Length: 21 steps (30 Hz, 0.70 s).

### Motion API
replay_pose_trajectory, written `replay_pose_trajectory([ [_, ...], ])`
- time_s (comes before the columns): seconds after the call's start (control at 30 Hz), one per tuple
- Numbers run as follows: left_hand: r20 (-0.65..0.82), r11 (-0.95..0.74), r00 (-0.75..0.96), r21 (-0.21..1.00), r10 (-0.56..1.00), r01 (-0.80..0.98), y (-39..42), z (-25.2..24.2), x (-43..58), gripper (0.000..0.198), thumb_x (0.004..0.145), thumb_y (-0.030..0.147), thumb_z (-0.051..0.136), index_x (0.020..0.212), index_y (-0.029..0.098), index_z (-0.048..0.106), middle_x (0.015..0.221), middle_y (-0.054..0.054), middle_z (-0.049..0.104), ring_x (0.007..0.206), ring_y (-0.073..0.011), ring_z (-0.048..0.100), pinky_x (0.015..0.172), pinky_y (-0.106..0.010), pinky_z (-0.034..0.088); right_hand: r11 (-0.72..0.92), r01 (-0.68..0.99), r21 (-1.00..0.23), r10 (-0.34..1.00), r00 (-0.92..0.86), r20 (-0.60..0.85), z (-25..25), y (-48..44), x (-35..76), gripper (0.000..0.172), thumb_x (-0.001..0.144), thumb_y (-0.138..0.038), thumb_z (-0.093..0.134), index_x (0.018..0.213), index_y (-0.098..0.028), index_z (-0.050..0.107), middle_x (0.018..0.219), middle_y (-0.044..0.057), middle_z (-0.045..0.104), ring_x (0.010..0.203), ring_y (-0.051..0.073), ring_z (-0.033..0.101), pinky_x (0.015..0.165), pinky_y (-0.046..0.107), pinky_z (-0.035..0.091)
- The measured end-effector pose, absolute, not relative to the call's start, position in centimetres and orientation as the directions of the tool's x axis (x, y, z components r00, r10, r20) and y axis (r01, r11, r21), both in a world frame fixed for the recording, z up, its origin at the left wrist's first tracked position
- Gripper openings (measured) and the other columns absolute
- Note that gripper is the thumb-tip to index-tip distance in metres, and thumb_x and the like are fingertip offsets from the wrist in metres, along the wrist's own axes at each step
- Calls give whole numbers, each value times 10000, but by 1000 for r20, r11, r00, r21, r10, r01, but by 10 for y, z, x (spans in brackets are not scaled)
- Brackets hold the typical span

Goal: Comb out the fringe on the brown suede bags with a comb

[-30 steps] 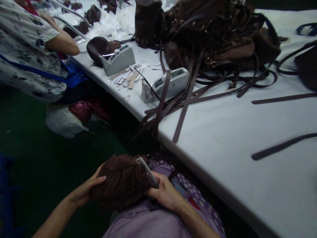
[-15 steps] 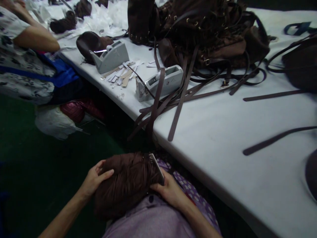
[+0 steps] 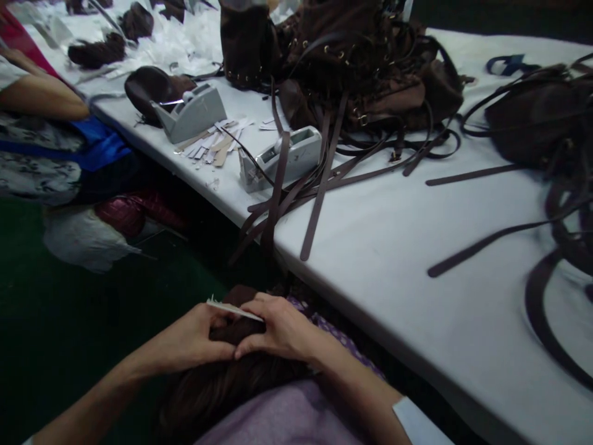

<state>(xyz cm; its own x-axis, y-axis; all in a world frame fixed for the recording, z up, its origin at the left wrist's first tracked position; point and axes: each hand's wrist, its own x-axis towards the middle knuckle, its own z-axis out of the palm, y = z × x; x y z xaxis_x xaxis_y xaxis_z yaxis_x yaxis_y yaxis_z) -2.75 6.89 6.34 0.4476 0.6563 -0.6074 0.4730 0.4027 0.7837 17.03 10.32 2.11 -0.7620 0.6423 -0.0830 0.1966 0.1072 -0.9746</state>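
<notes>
L hand (image 3: 207, 337) pinches bag (image 3: 234, 378), which is btwn & below the grip, R hand (image 3: 281, 327) closed on it too w/ comb (image 3: 235, 311) across top, thumbs nr touching; bag prob. light, floppy, comb stiff, so best hold bag by gathered folds.

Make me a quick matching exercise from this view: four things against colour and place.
1. slim tool
2. brown piece
3. paper strips
4. nearer tape dispenser

a. grey, crossed by a dark strap
b. white and tan, scattered on the table
c. pale, between left hand and right hand
d. dark, under both hands

Pairs: 1-c; 2-d; 3-b; 4-a
</notes>
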Motion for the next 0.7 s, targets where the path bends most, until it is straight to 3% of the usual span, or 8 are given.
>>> replay_pose_trajectory([
  [0.07,-625,408,415,763,661,501,68,52,-30,328,758,265,618,1079,202,648,1009,-39,698,956,-251,644,855,-364,494,27,267,-963,701,-692,-173,-5,89,167,111,827,-275,651,896,-193,676,774,-7,658,719,151,607,645,224,429],
  [0.2,-652,256,270,594,709,763,49,34,-46,463,712,429,660,1124,229,592,1072,-71,633,998,-297,601,867,-436,481,-233,179,-956,783,-549,-293,-39,65,168,74,810,-179,583,757,-174,634,698,-24,619,660,130,556,594,206,398],
  [0.3,-552,8,311,500,774,866,34,31,-55,738,590,498,756,1225,224,500,1471,-154,340,1355,-418,270,1071,-584,266,-306,123,-944,796,-511,-324,-37,65,167,73,789,-183,579,731,-170,621,685,-26,593,659,127,535,592,205,396],
  [0.37,-511,-61,377,532,772,845,29,31,-55,786,593,487,759,1261,213,448,1559,-141,176,1427,-402,59,1131,-592,119,-309,101,-946,797,-515,-315,-26,72,162,79,787,-189,569,729,-175,619,671,-36,573,636,116,511,582,201,385],
  [0.43,-534,-4,403,599,743,801,28,30,-52,747,619,416,747,1265,225,423,1489,-141,325,1404,-377,199,1119,-565,199,-285,98,-954,793,-535,-292,-15,79,155,70,768,-171,563,730,-184,620,644,-51,547,597,103,478,556,195,361],
  [0.53,-614,204,315,627,724,752,27,23,-50,512,707,342,673,1163,236,465,1167,-95,595,1110,-321,562,944,-486,430,-211,132,-968,780,-575,-249,-7,89,144,105,732,-119,546,727,-193,620,626,-62,535,572,93,461,531,191,336],
  [0.63,-644,383,210,650,735,656,26,20,-64,373,795,364,621,1129,242,507,1078,-61,658,1021,-292,622,896,-428,469,-247,143,-958,798,-531,-285,-8,101,143,79,749,-154,567,801,-201,604,628,-65,533,551,93,472,515,190,348],
  [0.7,-647,488,147,687,748,539,30,28,-84,401,800,399,641,1154,242,538,1136,-55,663,1086,-288,608,921,-396,475,-278,158,-947,817,-480,-320,-11,107,149,231,787,-233,595,1015,-223,560,654,-72,536,517,97,480,509,199,368],
])
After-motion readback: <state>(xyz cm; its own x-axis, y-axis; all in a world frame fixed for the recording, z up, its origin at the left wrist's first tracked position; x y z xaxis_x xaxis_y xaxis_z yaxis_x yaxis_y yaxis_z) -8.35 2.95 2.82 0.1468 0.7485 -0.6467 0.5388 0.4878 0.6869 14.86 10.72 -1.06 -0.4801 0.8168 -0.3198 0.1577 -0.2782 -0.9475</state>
